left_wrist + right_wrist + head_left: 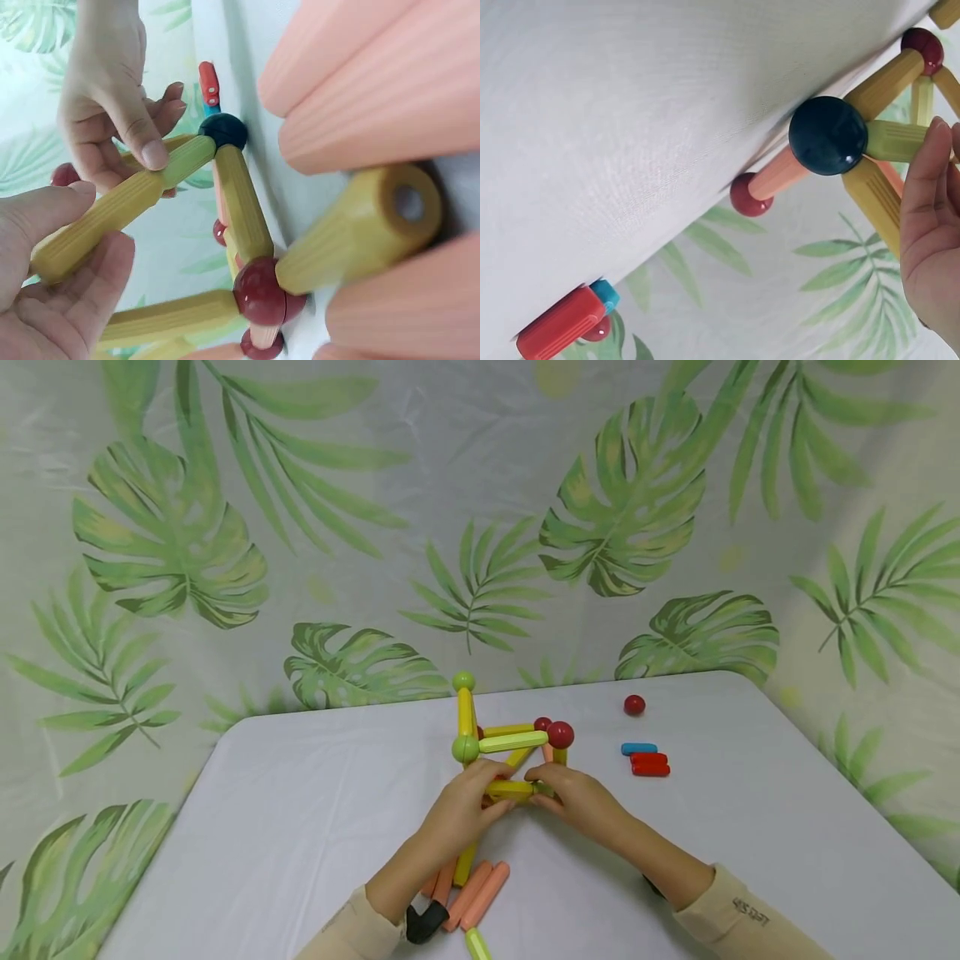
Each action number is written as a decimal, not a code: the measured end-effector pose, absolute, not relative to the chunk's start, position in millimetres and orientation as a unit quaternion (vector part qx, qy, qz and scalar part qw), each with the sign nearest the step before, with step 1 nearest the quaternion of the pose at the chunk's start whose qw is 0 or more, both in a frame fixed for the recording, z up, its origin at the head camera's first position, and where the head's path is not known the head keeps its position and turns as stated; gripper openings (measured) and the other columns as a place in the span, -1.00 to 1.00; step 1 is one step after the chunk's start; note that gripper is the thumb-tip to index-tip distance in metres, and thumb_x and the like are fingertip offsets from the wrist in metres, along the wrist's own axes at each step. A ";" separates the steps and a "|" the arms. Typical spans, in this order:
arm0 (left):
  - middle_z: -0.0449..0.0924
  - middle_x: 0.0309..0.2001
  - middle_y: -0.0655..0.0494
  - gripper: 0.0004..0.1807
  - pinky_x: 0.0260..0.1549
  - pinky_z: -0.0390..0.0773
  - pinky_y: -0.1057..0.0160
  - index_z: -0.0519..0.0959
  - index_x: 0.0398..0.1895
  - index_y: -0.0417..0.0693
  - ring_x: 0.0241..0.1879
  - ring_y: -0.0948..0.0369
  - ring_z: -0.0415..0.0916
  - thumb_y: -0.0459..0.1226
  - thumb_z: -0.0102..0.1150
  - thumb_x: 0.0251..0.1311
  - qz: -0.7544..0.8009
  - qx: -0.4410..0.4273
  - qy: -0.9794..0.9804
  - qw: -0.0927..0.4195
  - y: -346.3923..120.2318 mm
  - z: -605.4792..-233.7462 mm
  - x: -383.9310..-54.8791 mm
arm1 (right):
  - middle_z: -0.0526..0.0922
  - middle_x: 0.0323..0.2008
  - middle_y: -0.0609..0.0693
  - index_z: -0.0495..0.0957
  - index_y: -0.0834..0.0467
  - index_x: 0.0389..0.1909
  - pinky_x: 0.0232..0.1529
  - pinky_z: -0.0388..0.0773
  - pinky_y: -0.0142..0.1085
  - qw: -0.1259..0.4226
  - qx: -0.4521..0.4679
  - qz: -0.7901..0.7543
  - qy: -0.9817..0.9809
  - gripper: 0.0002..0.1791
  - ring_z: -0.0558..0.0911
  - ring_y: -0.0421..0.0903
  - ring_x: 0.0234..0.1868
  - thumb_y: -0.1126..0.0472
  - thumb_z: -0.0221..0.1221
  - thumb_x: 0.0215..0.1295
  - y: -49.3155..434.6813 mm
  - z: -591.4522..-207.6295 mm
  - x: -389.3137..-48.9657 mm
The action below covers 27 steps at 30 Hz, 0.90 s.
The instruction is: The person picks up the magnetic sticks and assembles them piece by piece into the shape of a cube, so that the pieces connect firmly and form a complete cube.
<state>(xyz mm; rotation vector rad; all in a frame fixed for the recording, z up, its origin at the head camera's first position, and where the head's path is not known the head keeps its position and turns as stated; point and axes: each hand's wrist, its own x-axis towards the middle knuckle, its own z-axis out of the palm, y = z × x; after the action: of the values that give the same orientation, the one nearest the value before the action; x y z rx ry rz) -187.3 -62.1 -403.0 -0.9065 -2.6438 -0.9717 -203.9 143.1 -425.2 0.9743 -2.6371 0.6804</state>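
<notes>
At lower centre, my left hand point(465, 795) pinches a ridged yellow plastic rod point(105, 221), my right hand point(583, 797) a ridged green plastic rod point(187, 161), perhaps aligning them.

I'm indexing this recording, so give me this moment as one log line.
left hand: holds yellow rod | right hand: pinches green rod | green rod: joined to dark blue ball

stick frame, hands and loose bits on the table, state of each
Left hand, holding a ridged yellow plastic stick
Right hand, pinching a light green plastic stick
Glossy dark blue ball, joined to the light green stick
Frame of coloured balls and sticks, standing on white table
Red ball, lying apart from the frame
Short blue stick, beside two short red sticks
Salmon pink sticks, lying side by side
</notes>
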 end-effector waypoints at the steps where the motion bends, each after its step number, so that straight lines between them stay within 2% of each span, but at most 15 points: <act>1: 0.43 -0.09 0.18 -0.64 -0.29 0.46 0.40 0.45 -0.06 -0.03 -0.25 0.28 0.39 -0.25 0.26 0.05 -0.323 -0.310 -0.889 0.099 -64.5 -403.0 -185.8 | 0.59 -0.22 -0.02 0.53 0.20 -0.15 -0.19 0.51 -0.28 0.124 0.335 0.233 -0.904 -0.65 0.55 -0.12 -0.23 0.25 0.31 0.00 142.8 -425.1 -204.0; 3: 0.40 -0.08 0.18 -0.63 -0.36 0.45 0.46 0.44 -0.06 -0.05 -0.31 0.29 0.41 -0.28 0.27 0.03 -0.312 -0.325 -0.883 0.128 -69.5 -402.5 -182.6 | 0.59 -0.23 -0.02 0.53 0.20 -0.16 -0.20 0.51 -0.29 0.124 0.337 0.232 -0.904 -0.66 0.55 -0.13 -0.24 0.25 0.31 -0.01 142.2 -425.3 -204.3; 5: 0.40 -0.09 0.14 -0.61 -0.45 0.43 0.52 0.44 -0.07 -0.09 -0.40 0.30 0.42 -0.30 0.30 0.00 -0.294 -0.345 -0.872 0.182 -75.2 -401.5 -180.4 | 0.59 -0.24 -0.03 0.53 0.19 -0.17 -0.21 0.52 -0.30 0.121 0.336 0.231 -0.905 -0.67 0.54 -0.14 -0.25 0.25 0.31 -0.01 141.8 -425.5 -204.6; 8: 0.38 -0.10 0.02 -0.51 -0.47 0.45 0.46 0.44 -0.07 -0.14 -0.38 0.23 0.42 -0.28 0.38 -0.12 -0.266 -0.354 -0.852 0.278 -83.8 -397.9 -182.2 | 0.59 -0.25 -0.04 0.54 0.18 -0.18 -0.22 0.52 -0.31 0.119 0.329 0.231 -0.908 -0.67 0.54 -0.15 -0.27 0.25 0.32 -0.03 140.8 -425.4 -205.1; 10: 0.34 -0.06 -0.03 -0.39 -0.36 0.46 0.34 0.42 -0.02 -0.15 -0.26 0.14 0.40 -0.22 0.45 -0.21 -0.260 -0.342 -0.848 0.310 -88.9 -396.0 -187.2 | 0.60 -0.25 -0.04 0.55 0.18 -0.18 -0.22 0.52 -0.32 0.115 0.323 0.233 -0.910 -0.66 0.53 -0.15 -0.29 0.25 0.32 -0.03 139.9 -425.1 -205.3; 12: 0.29 0.02 -0.05 -0.27 -0.27 0.46 0.22 0.38 0.04 -0.13 -0.13 0.06 0.34 -0.15 0.48 -0.28 -0.260 -0.326 -0.855 0.308 -92.7 -394.8 -193.0 | 0.60 -0.25 -0.04 0.55 0.19 -0.17 -0.23 0.52 -0.32 0.108 0.315 0.236 -0.913 -0.66 0.52 -0.15 -0.30 0.25 0.32 -0.03 138.7 -424.7 -205.5; 15: 0.25 0.10 0.00 -0.21 -0.20 0.48 0.20 0.35 0.11 -0.09 -0.06 0.08 0.35 -0.11 0.47 -0.28 -0.273 -0.315 -0.868 0.270 -95.4 -395.2 -200.1 | 0.59 -0.26 -0.05 0.54 0.19 -0.16 -0.25 0.51 -0.35 0.097 0.303 0.242 -0.917 -0.66 0.50 -0.17 -0.32 0.25 0.31 -0.01 137.6 -424.2 -205.6; 19: 0.29 0.08 0.03 -0.32 -0.27 0.52 0.30 0.37 0.09 -0.11 -0.09 0.17 0.43 -0.20 0.42 -0.17 -0.295 -0.314 -0.867 0.250 -94.7 -397.4 -204.9 | 0.59 -0.29 -0.06 0.55 0.19 -0.17 -0.28 0.52 -0.38 0.102 0.283 0.252 -0.920 -0.68 0.49 -0.21 -0.35 0.26 0.31 -0.01 135.2 -423.8 -205.2; 27: 0.35 0.01 0.02 -0.43 -0.25 0.51 0.36 0.42 0.01 -0.15 -0.11 0.20 0.46 -0.36 0.39 -0.15 -0.311 -0.313 -0.852 0.284 -89.6 -398.7 -208.0 | 0.59 -0.36 -0.06 0.55 0.19 -0.24 -0.34 0.53 -0.42 0.123 0.251 0.267 -0.922 -0.74 0.51 -0.22 -0.40 0.30 0.31 -0.01 127.7 -422.1 -203.4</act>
<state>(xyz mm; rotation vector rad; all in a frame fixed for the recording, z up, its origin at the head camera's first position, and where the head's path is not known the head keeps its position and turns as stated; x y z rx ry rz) -208.0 -89.6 -398.7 -0.8372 -2.2792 -0.8313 -203.4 127.7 -422.1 0.7313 -2.6902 0.7792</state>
